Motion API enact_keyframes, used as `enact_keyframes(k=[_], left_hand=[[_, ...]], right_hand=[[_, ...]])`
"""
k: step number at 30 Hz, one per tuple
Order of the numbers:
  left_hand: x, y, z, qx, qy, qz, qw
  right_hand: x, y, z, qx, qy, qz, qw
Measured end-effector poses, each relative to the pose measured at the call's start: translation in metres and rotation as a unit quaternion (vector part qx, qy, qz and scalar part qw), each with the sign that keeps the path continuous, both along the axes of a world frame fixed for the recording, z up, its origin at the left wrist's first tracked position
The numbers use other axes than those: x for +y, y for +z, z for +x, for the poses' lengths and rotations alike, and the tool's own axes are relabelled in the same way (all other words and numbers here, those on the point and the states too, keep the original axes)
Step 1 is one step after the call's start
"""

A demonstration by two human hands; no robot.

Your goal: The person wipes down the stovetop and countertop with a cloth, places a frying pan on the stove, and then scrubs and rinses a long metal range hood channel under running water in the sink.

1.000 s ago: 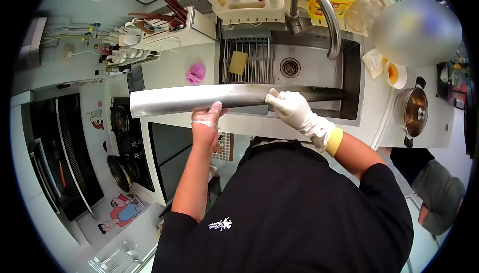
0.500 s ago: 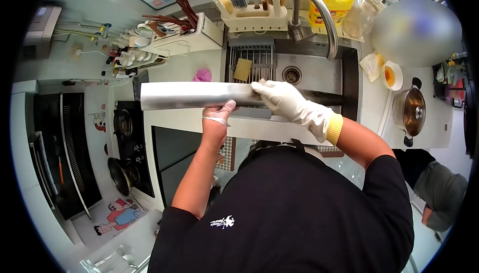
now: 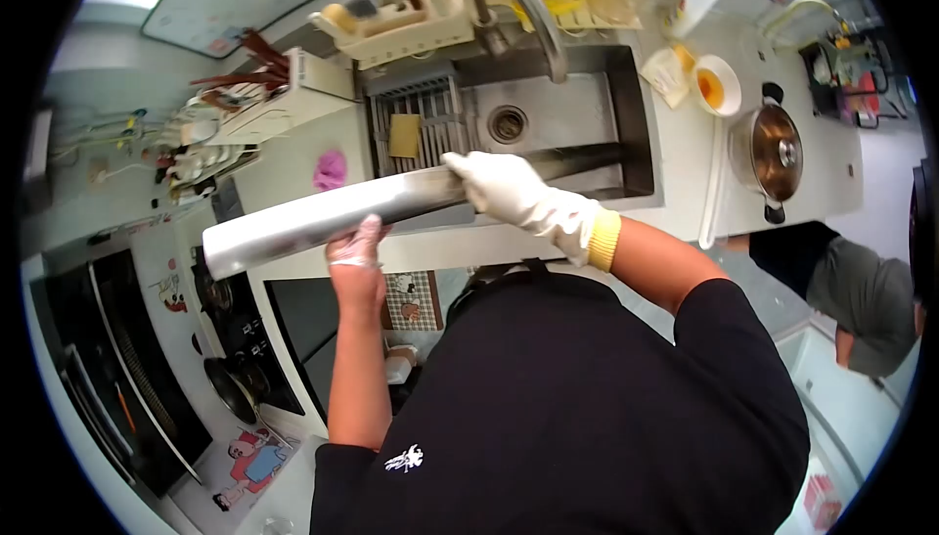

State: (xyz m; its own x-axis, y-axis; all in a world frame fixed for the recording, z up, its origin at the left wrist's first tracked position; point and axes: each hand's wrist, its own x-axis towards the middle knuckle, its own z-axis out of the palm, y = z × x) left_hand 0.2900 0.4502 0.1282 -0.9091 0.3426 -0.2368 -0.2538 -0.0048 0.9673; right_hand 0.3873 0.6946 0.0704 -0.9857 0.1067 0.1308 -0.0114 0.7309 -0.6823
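Note:
A long, silvery, tube-like metal piece (image 3: 303,220) lies slantwise in front of me, its pale left end lower and its dark right end over the sink (image 3: 641,124). My left hand (image 3: 357,246), in a clear plastic glove, holds it from below near the middle, with the thumb against its near side. Farther right, my right hand (image 3: 509,188), in a white glove with a yellow cuff, is closed over the same piece; its fingertips are partly hidden. Behind it in the sink are a drying rack (image 3: 440,110) and a yellow sponge (image 3: 404,135).
A curved faucet (image 3: 533,7) arches over the sink. A brush caddy (image 3: 416,34) stands behind it. To the right are a white bowl (image 3: 719,85) and a lidded pot (image 3: 768,152). A pink cloth (image 3: 331,170) lies left. Another person (image 3: 861,290) is at far right.
My view has shifted and turned, so the sink appears farther left. The metal piece has gone from nearly level to slanted, its left end lower. Both hands still hold it.

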Motion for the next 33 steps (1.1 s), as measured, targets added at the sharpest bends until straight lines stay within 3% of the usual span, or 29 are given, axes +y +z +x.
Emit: enact_keyframes(k=[5, 8, 9, 10, 11, 12, 13, 15, 17, 19, 21, 24, 26, 29, 31, 33], left_hand=[[-0.001, 0.001, 0.007, 0.002, 0.004, 0.019, 1.000], [0.003, 0.008, 0.016, -0.006, 0.020, 0.008, 1.000], [0.006, 0.011, 0.019, -0.011, 0.032, -0.005, 0.999], [0.006, 0.012, 0.020, -0.013, 0.031, -0.006, 0.999], [0.004, 0.010, 0.021, -0.016, 0.029, -0.009, 0.999], [0.002, 0.007, 0.019, -0.011, 0.020, -0.015, 1.000], [0.002, 0.004, 0.018, -0.005, 0.010, -0.019, 1.000], [0.008, 0.010, 0.020, 0.005, 0.004, -0.020, 1.000], [0.010, 0.016, 0.021, -0.002, 0.011, -0.021, 1.000], [0.008, 0.014, 0.020, -0.018, 0.034, -0.030, 0.999], [0.005, 0.008, 0.019, -0.036, 0.063, -0.037, 0.997], [0.002, 0.009, 0.023, -0.046, 0.083, -0.024, 0.995], [0.013, 0.014, 0.018, -0.037, 0.088, -0.022, 0.995], [0.016, 0.021, 0.020, -0.039, 0.089, -0.033, 0.995], [0.018, 0.025, 0.020, -0.043, 0.103, -0.045, 0.993], [0.012, 0.023, 0.022, -0.039, 0.098, -0.053, 0.993]], right_hand=[[0.071, -0.109, 0.070, -0.171, -0.161, 0.033, 0.971], [0.085, -0.131, 0.071, -0.208, -0.194, 0.014, 0.959], [0.076, -0.126, 0.066, -0.186, -0.187, 0.006, 0.965], [0.063, -0.089, 0.047, -0.239, -0.141, -0.051, 0.959], [0.044, -0.057, 0.033, -0.172, -0.108, -0.099, 0.974], [0.023, -0.036, 0.024, -0.068, -0.057, -0.065, 0.994], [0.004, 0.001, 0.009, -0.045, -0.010, -0.069, 0.997], [-0.029, 0.013, 0.002, 0.131, -0.007, -0.052, 0.990], [-0.018, 0.002, 0.012, 0.115, -0.002, -0.055, 0.992], [0.011, -0.045, 0.045, -0.021, -0.023, -0.003, 1.000], [0.056, -0.093, 0.071, -0.237, -0.097, 0.027, 0.966], [0.082, -0.131, 0.098, -0.284, -0.175, 0.054, 0.941], [0.080, -0.137, 0.095, -0.228, -0.223, 0.022, 0.948], [0.016, -0.084, 0.064, -0.130, -0.111, -0.098, 0.980], [-0.023, -0.056, 0.056, 0.037, -0.082, -0.024, 0.996], [-0.006, -0.057, 0.054, 0.011, -0.069, -0.002, 0.998]])
